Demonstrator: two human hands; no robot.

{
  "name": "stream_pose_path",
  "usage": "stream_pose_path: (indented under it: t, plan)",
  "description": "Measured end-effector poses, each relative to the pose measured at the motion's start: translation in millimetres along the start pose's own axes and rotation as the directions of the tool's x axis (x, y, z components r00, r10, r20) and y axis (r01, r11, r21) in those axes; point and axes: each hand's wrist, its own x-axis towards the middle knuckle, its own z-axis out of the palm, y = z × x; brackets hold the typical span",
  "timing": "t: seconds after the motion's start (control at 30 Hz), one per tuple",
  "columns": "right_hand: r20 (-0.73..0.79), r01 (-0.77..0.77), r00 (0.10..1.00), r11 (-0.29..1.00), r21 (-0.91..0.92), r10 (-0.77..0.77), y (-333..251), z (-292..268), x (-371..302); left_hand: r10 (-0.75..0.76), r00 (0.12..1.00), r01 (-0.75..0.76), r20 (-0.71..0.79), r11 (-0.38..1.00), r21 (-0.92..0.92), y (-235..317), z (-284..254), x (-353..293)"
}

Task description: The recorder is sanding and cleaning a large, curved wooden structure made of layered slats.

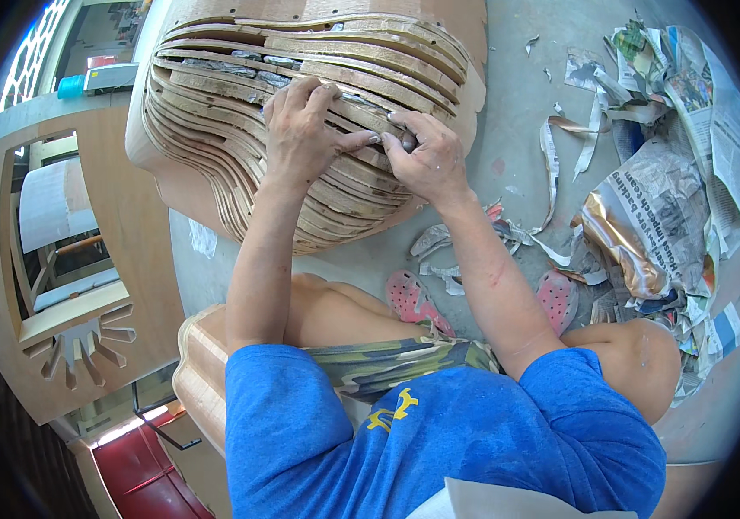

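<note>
A curved wooden form [387, 54] of many stacked plywood ribs stands in front of me, with narrow gaps between the ribs. Grey crumpled newspaper [273, 79] is packed along one of the upper gaps. My left hand [303, 127] bends its fingers down over the newspaper in that gap, its thumb stretched toward my right hand. My right hand [428, 158] is closed, thumb and curled fingers pinching a grey bit of newspaper at the gap's right end. The fingertips are partly hidden among the ribs.
Torn newspaper sheets [660, 203] and strips lie heaped on the grey floor at right. Pink clogs [415, 301] are near my legs. At left stands a wooden panel [132, 225] with a rectangular opening; a red seat [141, 471] is at lower left.
</note>
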Motion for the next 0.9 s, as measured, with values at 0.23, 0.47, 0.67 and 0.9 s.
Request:
stream_pose_path:
  t: [0.23, 0.47, 0.67, 0.9]
  plan:
    - [0.043, 0.013, 0.999, 1.0, -0.002, -0.013, -1.0, -4.8, 6.0, -0.023, 1.0, 0.023, 0.003, 0.999, 0.03, 4.3, -6.5, 1.6]
    - [0.075, -0.038, 0.996, 0.999, 0.009, 0.037, -5.4, -6.1, 5.7, -0.1, 0.995, 0.099, 0.001, 0.994, 0.055, 8.7, -7.9, -5.1]
    - [0.102, -0.063, 0.993, 0.998, 0.014, 0.061, -5.3, -9.1, 9.4, -0.145, 0.986, 0.134, 0.082, 0.983, 0.126, 14.7, -13.4, 2.4]
    - [0.144, -0.031, 0.989, 0.999, -0.016, 0.033, 1.3, -10.1, 12.4, -0.11, 0.968, 0.06, 0.227, 0.974, 0.218, 16.5, -24.2, 19.5]
